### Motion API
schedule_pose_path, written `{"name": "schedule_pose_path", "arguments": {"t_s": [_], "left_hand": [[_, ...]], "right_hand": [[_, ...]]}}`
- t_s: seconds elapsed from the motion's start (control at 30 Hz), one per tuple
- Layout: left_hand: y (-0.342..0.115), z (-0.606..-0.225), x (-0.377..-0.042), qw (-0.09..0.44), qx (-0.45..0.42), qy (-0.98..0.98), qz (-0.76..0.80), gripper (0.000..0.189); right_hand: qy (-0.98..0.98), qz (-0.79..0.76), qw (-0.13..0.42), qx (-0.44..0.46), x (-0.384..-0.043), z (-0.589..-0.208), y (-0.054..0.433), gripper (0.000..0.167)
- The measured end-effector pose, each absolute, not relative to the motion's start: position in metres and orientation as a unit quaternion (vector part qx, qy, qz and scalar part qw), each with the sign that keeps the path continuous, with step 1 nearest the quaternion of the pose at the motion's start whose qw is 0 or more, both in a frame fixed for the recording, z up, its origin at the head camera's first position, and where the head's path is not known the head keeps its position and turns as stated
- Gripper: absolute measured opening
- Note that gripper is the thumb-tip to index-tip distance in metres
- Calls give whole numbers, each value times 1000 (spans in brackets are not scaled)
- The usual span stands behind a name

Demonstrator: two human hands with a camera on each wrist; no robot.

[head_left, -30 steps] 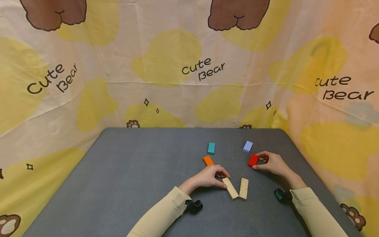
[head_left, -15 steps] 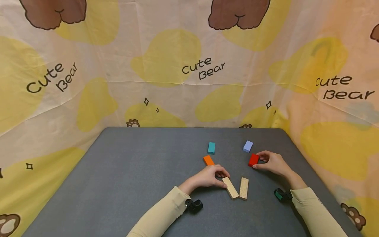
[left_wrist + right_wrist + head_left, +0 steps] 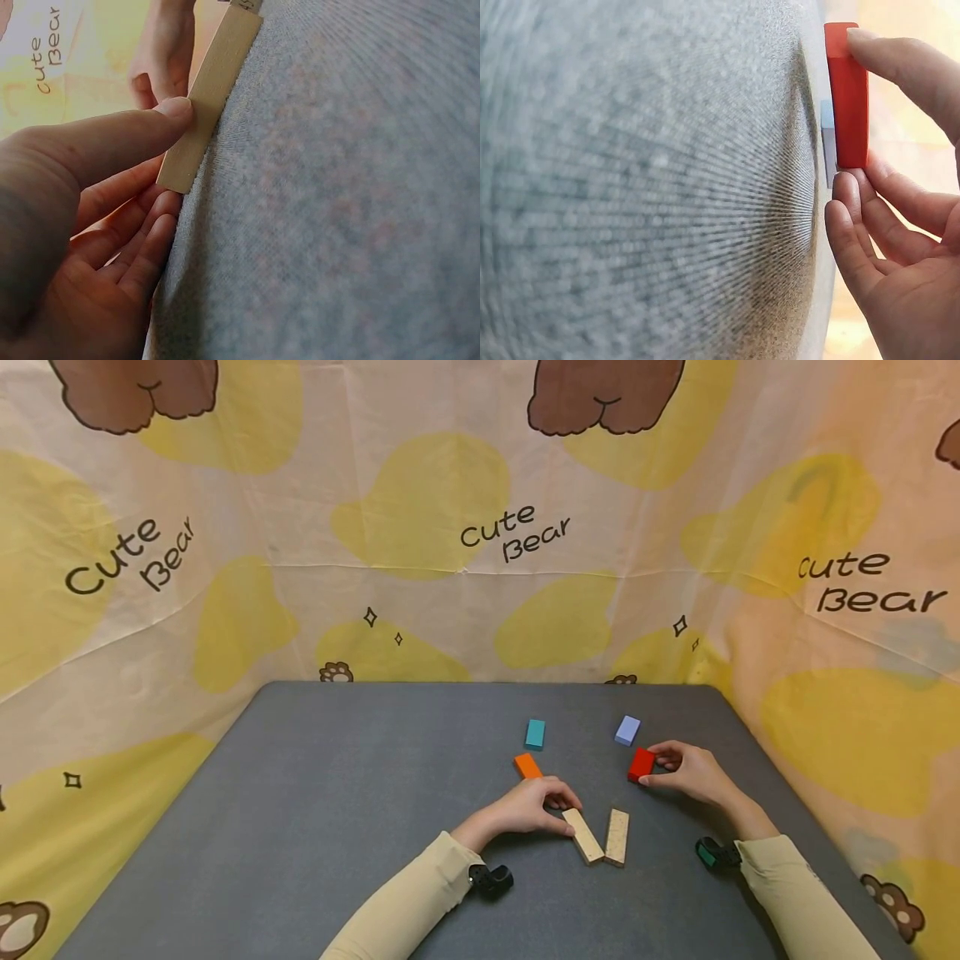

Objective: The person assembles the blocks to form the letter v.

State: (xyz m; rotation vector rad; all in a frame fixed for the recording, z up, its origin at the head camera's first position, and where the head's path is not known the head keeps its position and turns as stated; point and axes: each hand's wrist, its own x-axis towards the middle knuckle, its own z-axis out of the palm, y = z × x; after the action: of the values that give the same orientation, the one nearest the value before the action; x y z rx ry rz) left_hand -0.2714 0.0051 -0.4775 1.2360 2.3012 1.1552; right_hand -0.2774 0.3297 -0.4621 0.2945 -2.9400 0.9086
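Observation:
My left hand [image 3: 525,806] holds the far end of a plain wooden block [image 3: 583,838] that lies flat and slanted on the table. In the left wrist view its thumb presses one side of this wooden block [image 3: 210,101], with the fingers around the end. A second wooden block [image 3: 617,839] lies just to the right, and their near ends almost meet. Farther right, my right hand [image 3: 697,777] pinches a red block [image 3: 641,763] between thumb and fingers. The right wrist view shows the red block [image 3: 850,105] close to the table surface; whether it touches is unclear.
An orange block [image 3: 528,766] lies behind the left hand, partly covered by it. Beyond it is a teal block [image 3: 535,734]. A light blue block [image 3: 627,730] sits behind the red one. Printed cloth [image 3: 420,510] hangs behind the grey table [image 3: 337,810].

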Motion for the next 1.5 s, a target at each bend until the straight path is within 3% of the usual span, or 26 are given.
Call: {"name": "schedule_pose_path", "arguments": {"t_s": [1.5], "left_hand": [[6, -479, -274, 144, 429, 797, 399, 34]], "right_hand": [[-950, 289, 34, 113, -267, -450, 317, 59]]}}
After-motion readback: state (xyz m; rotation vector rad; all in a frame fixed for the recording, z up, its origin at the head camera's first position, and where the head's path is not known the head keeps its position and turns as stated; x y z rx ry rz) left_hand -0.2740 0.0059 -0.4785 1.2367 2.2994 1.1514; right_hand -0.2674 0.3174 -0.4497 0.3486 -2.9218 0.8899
